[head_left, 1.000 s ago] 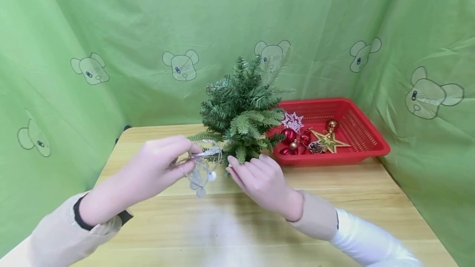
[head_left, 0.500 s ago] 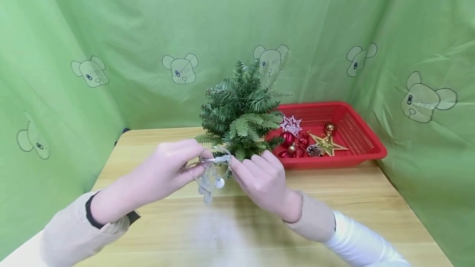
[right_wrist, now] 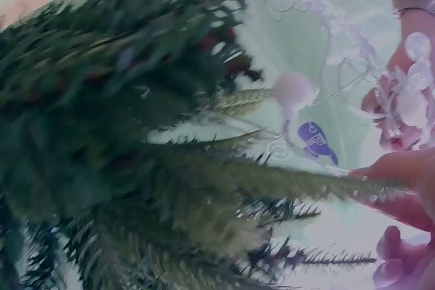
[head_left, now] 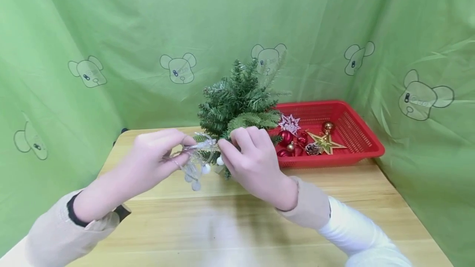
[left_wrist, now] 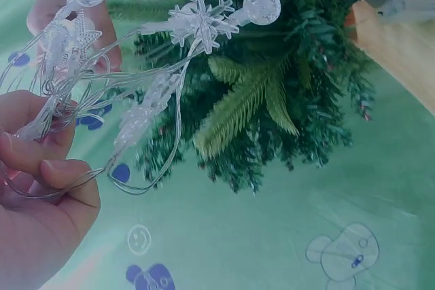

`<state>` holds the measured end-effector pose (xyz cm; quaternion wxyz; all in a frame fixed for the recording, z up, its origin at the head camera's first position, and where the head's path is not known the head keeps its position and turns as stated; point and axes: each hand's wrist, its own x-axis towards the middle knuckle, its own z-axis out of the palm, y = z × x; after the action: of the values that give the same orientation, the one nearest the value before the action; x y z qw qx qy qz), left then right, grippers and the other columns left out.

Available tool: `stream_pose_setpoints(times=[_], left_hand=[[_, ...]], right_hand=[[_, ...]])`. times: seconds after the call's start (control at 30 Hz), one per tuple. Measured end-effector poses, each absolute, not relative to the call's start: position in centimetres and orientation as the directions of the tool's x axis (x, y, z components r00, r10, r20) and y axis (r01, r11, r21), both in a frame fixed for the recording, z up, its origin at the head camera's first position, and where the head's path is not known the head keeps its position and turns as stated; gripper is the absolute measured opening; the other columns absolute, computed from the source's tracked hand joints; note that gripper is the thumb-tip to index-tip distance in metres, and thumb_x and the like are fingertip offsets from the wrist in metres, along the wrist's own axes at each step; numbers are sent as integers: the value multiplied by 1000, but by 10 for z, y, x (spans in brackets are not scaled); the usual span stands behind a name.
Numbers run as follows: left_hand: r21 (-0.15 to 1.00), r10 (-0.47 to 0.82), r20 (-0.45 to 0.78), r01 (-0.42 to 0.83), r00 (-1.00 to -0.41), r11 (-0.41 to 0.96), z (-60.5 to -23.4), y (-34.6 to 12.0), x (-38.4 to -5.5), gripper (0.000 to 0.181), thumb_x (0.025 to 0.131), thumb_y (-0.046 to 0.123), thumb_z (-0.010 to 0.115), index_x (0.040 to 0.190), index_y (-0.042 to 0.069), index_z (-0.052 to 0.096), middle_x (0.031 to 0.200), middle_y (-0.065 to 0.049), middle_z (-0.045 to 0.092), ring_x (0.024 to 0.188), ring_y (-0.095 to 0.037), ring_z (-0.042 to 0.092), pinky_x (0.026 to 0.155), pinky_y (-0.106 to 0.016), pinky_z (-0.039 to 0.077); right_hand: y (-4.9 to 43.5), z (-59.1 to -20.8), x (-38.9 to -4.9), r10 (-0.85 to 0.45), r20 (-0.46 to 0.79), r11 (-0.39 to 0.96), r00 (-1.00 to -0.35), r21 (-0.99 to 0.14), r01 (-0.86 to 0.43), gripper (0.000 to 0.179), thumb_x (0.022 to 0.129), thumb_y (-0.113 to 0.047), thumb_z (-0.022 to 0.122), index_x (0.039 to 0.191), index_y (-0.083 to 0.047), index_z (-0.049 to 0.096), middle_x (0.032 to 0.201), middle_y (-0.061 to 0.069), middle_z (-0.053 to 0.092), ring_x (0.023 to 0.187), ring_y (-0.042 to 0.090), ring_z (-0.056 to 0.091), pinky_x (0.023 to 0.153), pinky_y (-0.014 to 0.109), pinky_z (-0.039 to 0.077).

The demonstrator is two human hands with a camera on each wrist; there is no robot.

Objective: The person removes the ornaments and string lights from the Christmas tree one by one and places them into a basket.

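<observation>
My left hand [head_left: 146, 158] pinches a bundle of clear string lights [head_left: 192, 170], held in front of a small artificial Christmas tree [head_left: 231, 106]. Snowflake [left_wrist: 202, 24] and ball-shaped light covers [left_wrist: 262, 7] stick out from the loops in the left wrist view. Close to the lower branches, my right hand [head_left: 256, 168] has its thumb and forefinger together at a strand of the same lights. A round white bulb [right_wrist: 294, 92] hangs beside the tree in the right wrist view. One branch partly covers the right fingertips there, and the tree's base is mostly hidden.
Right of the tree stands a red plastic basket [head_left: 361, 133]. Inside lie red baubles [head_left: 285, 137], a gold star [head_left: 326, 142], a pinecone [head_left: 313, 148] and a pink glittery snowflake [head_left: 289, 124]. Green curtains [head_left: 130, 19] surround the wooden table [head_left: 178, 226].
The bundle went right toward the right hand, then back left with my left hand. My right hand has risen slightly along the branches, and more strand with a second white bulb now shows between the hands.
</observation>
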<state>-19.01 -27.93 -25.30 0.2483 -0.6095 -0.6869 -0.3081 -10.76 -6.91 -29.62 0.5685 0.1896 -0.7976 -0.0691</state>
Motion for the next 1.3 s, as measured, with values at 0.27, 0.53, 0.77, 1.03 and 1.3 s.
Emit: stream_pose_setpoints(times=[0.27,0.53,0.77,1.03,1.3], left_hand=[[166,642,731,972,-234,165,-246,-296,-205,22,73,-2,77,90,11,72,64,11,53,55,2,32,48,-11,28],[205,620,715,945,-322,254,-246,-310,-215,23,72,-3,79,88,13,72,58,13,41,54,2,31,48,-12,25],[210,613,717,941,-334,266,-244,-318,-224,24,71,-5,79,86,13,73,57,13,41,53,2,31,47,-12,25],[226,609,700,925,-372,305,-239,-323,-229,22,73,-7,77,86,10,72,56,11,40,52,1,30,47,-13,25],[247,602,692,914,-399,322,-240,-325,-231,20,74,-5,77,85,11,73,56,11,39,52,1,30,46,-14,25]], right_hand=[[-93,-292,-116,-341,873,940,-349,324,-109,14,76,-1,60,68,-13,59,84,4,49,77,23,41,62,33,32],[-88,-294,-108,-307,934,928,-184,251,-275,5,86,-15,65,87,-11,68,85,4,52,79,22,40,67,36,33],[-52,-296,-92,-272,960,889,-64,225,-398,18,91,-20,64,85,-5,71,79,10,56,75,27,42,67,41,31],[-24,-304,-79,-349,877,911,-331,235,-339,31,97,-33,55,91,-8,72,86,9,62,79,29,48,63,39,31],[-8,-304,-78,-304,883,921,-357,177,-348,22,96,-13,54,92,-4,73,85,10,66,76,29,52,60,37,33]])
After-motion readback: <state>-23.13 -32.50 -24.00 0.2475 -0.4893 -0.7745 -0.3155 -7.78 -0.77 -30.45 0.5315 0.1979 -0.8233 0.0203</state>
